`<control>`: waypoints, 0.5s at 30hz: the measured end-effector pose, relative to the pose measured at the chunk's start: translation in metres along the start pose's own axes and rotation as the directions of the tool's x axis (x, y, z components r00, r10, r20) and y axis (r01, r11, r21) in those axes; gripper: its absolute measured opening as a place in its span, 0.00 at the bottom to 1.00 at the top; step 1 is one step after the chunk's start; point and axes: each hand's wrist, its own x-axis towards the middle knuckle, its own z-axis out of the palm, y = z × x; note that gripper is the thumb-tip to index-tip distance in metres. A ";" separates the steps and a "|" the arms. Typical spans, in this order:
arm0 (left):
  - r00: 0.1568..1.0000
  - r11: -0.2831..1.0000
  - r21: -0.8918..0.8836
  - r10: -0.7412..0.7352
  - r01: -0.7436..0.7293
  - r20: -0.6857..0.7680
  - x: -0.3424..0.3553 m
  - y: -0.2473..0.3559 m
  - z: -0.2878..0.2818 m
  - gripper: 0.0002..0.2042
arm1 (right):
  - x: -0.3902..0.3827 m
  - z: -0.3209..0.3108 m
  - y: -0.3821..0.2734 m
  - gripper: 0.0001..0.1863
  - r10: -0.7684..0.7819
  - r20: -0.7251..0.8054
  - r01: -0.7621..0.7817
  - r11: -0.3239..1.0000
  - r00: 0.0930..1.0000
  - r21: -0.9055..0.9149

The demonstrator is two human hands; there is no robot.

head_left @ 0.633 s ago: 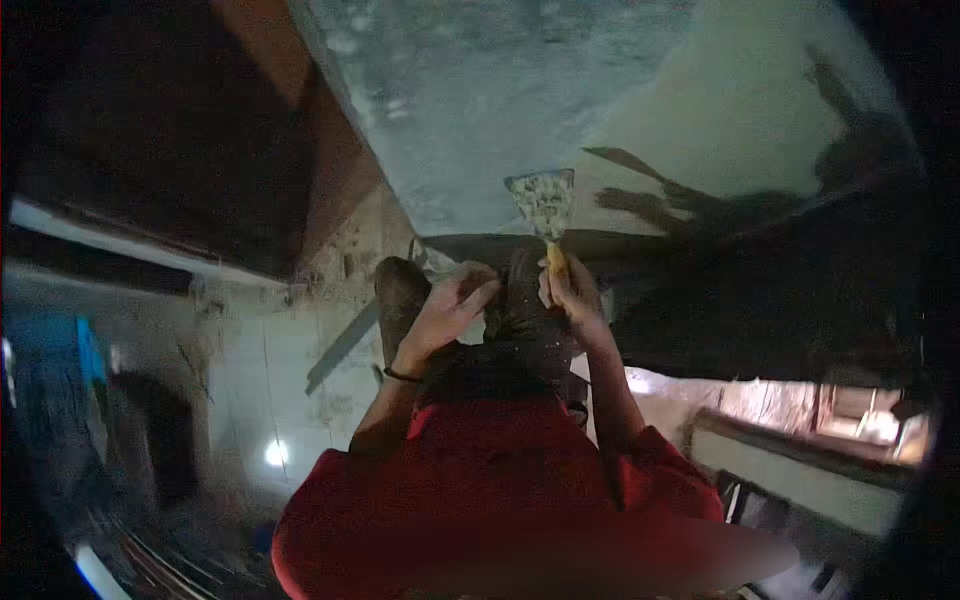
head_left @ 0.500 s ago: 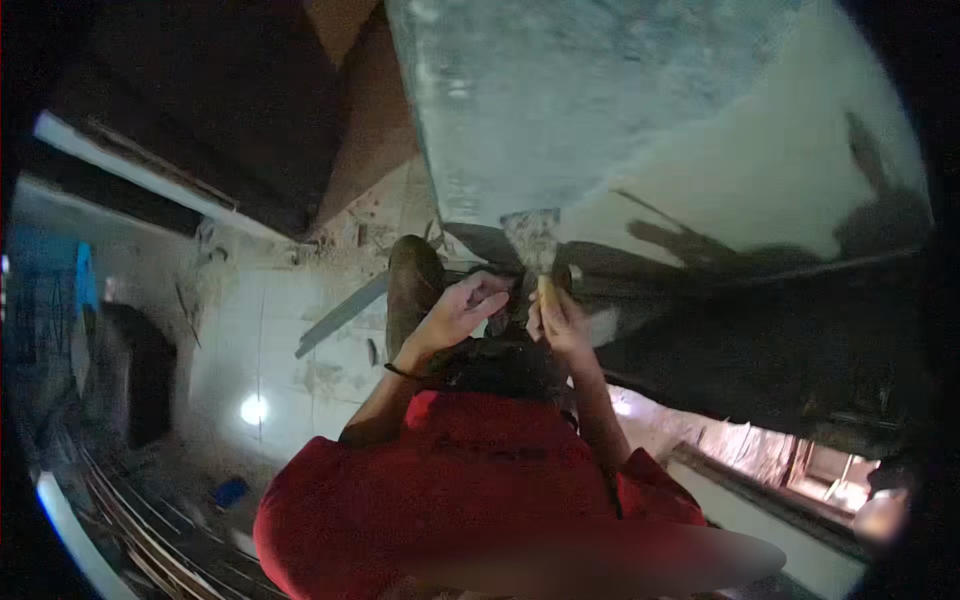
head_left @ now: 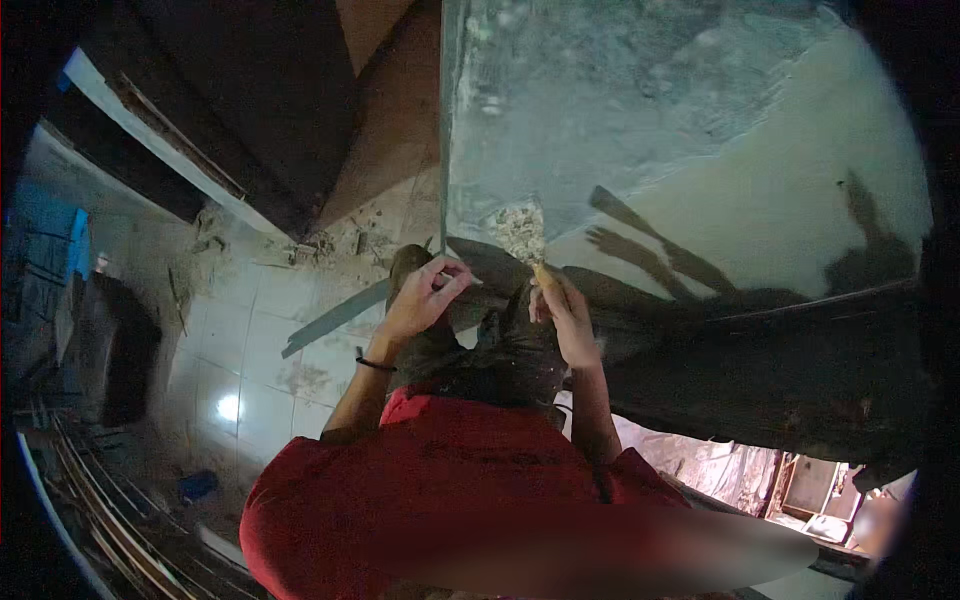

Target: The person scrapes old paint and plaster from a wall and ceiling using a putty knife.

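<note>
In my right hand [head_left: 568, 312] is a putty knife [head_left: 520, 230], its yellow handle in my closed fingers. The wide blade points away from me and has pale, crumbly residue on it. Just beyond the blade stands a large panel-like surface [head_left: 600, 90], blue-grey and mottled at upper left, smooth and pale at lower right. My left hand [head_left: 425, 300], with a dark band at the wrist, hovers over my left knee. Its fingers are curled in toward the thumb; whether a small pale thing sits at their tips, I cannot tell.
Shadows of the hands and the knife fall on the pale surface. A grey strip [head_left: 335, 318] lies on the tiled floor [head_left: 225, 350] at left, with debris [head_left: 340, 242] beyond it. Long thin strips [head_left: 110, 500] lie at lower left, near a blue item [head_left: 198, 487].
My left hand has moved left and away from the putty knife, its fingers more gathered. The right hand still holds the knife, its blade tilted slightly more left. The whole view has shifted a little.
</note>
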 end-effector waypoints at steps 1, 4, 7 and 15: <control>1.000 1.000 -0.012 0.010 -0.009 0.014 0.002 -0.002 0.000 0.11 | 0.001 0.001 0.000 0.21 0.009 -0.006 -0.009 1.000 1.000 -0.024; 0.999 0.999 -0.024 0.038 -0.037 0.035 0.000 0.003 0.001 0.11 | -0.002 0.005 -0.006 0.21 0.028 -0.043 -0.031 0.997 0.999 -0.076; 0.997 0.999 -0.041 0.003 0.001 0.074 -0.007 0.007 0.002 0.11 | -0.015 0.005 -0.009 0.21 0.020 -0.077 -0.026 0.996 0.997 -0.082; 0.976 0.965 0.160 0.213 -0.205 -0.034 0.025 -0.002 -0.005 0.16 | 0.009 0.006 -0.004 0.23 -0.072 -0.216 0.053 0.994 0.974 -0.093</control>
